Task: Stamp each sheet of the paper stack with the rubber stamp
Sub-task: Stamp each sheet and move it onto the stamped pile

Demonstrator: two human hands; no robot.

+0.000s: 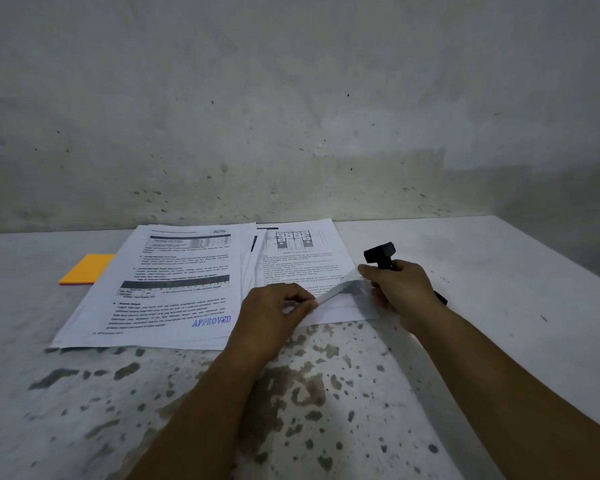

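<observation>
The bench (499, 271) is a pale, matte slab, chalky at the far side and mottled with dark grey blotches toward its near edge; behind it rises a rough, speckled plaster wall (291, 98). Two piles of thin white printed sheets lie side by side toward the bench's far edge. The left pile (167, 271) is loosely fanned, its top sheet flat, carrying dense black text, two dark-banded tables and a purple "APPROVED" mark (211, 321) near its near right corner. The right paper stack (298, 261) shows a small floor-plan drawing at its far end and lines of text below. An orange rectangular pad (84, 269), flat and sharp-cornered, lies partly tucked under the left pile's left edge.

The left hand (274, 306) has its fingers curled, thumb and fingertips pinching the near edge of the stack's top sheet (336, 289), which is lifted and bends in a soft curl with a shadowed underside. The right hand (399, 285) is closed around the rubber stamp (380, 253), a black, blocky piece with a squarish head jutting up and away from the knuckles; its handle is hidden in the fist. The right index finger reaches left to touch the raised sheet's edge. The stamp sits above the stack's right edge, just beside the lifted sheet, not touching the paper
</observation>
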